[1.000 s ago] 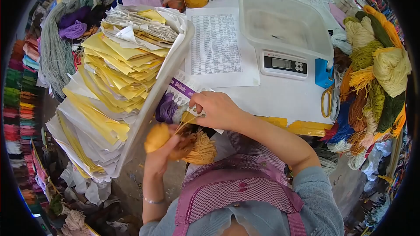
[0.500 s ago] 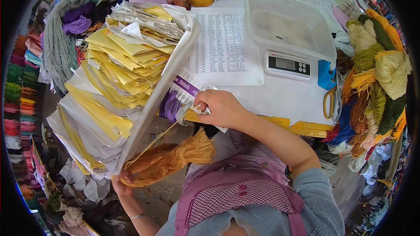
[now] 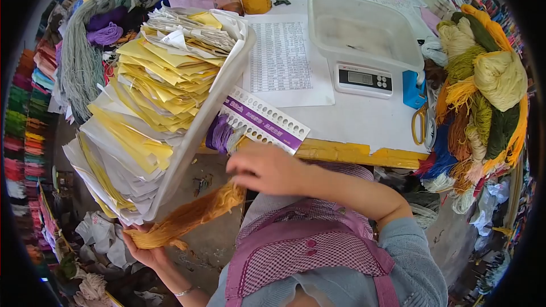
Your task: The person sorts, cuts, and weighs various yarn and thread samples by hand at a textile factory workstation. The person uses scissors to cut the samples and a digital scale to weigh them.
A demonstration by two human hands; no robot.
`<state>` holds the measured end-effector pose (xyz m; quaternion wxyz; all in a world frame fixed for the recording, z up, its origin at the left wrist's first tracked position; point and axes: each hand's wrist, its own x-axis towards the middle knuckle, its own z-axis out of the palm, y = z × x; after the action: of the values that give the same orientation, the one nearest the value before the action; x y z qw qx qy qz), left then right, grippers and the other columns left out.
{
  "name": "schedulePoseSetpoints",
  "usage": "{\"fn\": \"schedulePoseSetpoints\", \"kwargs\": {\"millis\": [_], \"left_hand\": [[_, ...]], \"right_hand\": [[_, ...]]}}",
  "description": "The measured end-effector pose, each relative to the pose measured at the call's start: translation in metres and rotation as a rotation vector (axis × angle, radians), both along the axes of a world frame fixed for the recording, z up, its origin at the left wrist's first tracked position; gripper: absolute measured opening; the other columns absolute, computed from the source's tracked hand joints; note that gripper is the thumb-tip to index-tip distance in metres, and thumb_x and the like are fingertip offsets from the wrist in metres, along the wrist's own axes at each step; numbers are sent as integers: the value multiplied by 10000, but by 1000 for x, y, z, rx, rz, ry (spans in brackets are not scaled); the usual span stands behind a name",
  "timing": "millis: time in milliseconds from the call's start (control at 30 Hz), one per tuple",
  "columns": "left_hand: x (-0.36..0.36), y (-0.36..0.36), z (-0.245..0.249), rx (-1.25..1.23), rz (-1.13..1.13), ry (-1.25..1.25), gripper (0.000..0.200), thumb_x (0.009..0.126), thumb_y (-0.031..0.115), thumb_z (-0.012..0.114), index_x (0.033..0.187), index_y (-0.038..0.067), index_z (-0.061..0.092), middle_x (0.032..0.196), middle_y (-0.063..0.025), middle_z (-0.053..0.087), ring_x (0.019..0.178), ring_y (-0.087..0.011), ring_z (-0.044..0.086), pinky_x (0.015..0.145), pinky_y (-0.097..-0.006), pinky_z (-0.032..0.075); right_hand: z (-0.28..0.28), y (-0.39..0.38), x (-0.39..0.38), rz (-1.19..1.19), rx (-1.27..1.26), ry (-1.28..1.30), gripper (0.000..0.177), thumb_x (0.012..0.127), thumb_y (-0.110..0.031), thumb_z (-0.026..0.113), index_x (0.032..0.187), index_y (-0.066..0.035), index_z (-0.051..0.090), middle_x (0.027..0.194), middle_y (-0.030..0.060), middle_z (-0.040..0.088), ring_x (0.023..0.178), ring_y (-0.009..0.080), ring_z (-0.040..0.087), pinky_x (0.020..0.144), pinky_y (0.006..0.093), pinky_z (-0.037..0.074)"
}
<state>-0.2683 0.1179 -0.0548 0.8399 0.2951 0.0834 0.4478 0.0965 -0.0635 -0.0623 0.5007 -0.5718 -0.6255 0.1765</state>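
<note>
A golden-orange skein of thread [image 3: 190, 216] stretches over my lap side, below the table edge. My left hand [image 3: 147, 244] is closed around its lower left end. At the upper right end of the skein, my right hand [image 3: 264, 167] hangs with bent fingers right at the strands, slightly blurred; I cannot tell whether they grip it. Just above that hand lies a white and purple card with rows of holes [image 3: 264, 120] on the table's front edge. Purple thread [image 3: 219, 133] and pale grey thread [image 3: 235, 138] hang from the card's left end.
A plastic bin [image 3: 196, 142] packed with yellow and white papers leans at left. Behind are a printed sheet [image 3: 280, 57], a digital scale [image 3: 364, 79] under a clear tray [image 3: 364, 28], and scissors [image 3: 419, 126]. Coloured skeins [image 3: 500, 79] hang at right.
My right hand has left the card and moved down to the skein, uncovering the card. The strand stretched between my hands no longer shows. My left hand moved down and left with the skein.
</note>
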Motion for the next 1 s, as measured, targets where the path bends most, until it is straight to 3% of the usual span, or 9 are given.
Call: {"fn": "schedulePoseSetpoints", "kwargs": {"millis": [100,133,200,233,333,500,633,833,1000], "left_hand": [[47,-43,35,33,253,-41,385,996,201,448,1343,34,465,1358,-155,485,1175,-287,523,1052,-426,416],[47,-46,37,305,-24,-122,435,1005,190,414,1418,61,372,1465,-160,352,1284,-296,423,1117,-433,329],[48,-62,45,354,80,-86,477,984,311,443,1400,80,402,1466,-120,362,1170,-257,520,1015,-447,385],[66,-74,58,419,84,-74,528,989,328,420,1439,76,312,1489,-135,315,1264,-284,428,1057,-445,356],[113,-116,82,530,287,179,784,956,514,394,1495,30,94,1541,-160,187,1400,-308,261,1118,-430,305],[127,-116,121,582,400,230,804,958,543,359,1477,-25,123,1540,-182,169,1426,-283,192,1158,-372,226],[118,-104,120,526,449,200,661,1013,413,306,1450,-69,186,1542,-173,168,1439,-276,143,1180,-372,166],[115,-97,110,574,489,388,673,996,461,298,1459,-23,233,1519,-153,253,1424,-277,204,1152,-439,166],[126,-122,64,344,-173,285,886,848,528,568,1479,21,207,1468,-175,337,1375,-322,296,1096,-438,263]], "right_hand": [[17,2,-37,264,-89,306,253,801,-207,728,965,-60,603,846,65,581,733,223,585,682,321,481],[18,7,-48,312,-69,315,370,757,-226,763,1027,-45,585,901,83,575,801,235,585,743,331,478],[26,17,-65,345,112,254,533,696,-247,797,1111,-32,540,1001,105,560,902,264,567,817,354,460],[30,20,-75,346,183,256,708,615,-275,837,1178,-22,492,1076,125,538,976,298,541,861,382,437],[44,20,-99,447,271,327,765,571,-289,862,1181,-20,489,1104,129,532,1010,337,533,872,402,430],[12,-7,-100,554,-233,189,561,654,-198,738,1149,-62,513,966,174,618,887,335,626,760,416,487],[5,-61,-57,262,-114,288,517,677,-237,690,1149,-97,533,870,119,635,727,327,637,646,406,504],[68,-177,1,-162,-450,-42,434,667,-177,672,1083,-79,593,928,133,661,774,279,666,684,350,524],[67,-260,3,-463,-278,140,423,684,-53,626,1105,-19,607,935,107,668,789,192,655,729,295,506]]}}
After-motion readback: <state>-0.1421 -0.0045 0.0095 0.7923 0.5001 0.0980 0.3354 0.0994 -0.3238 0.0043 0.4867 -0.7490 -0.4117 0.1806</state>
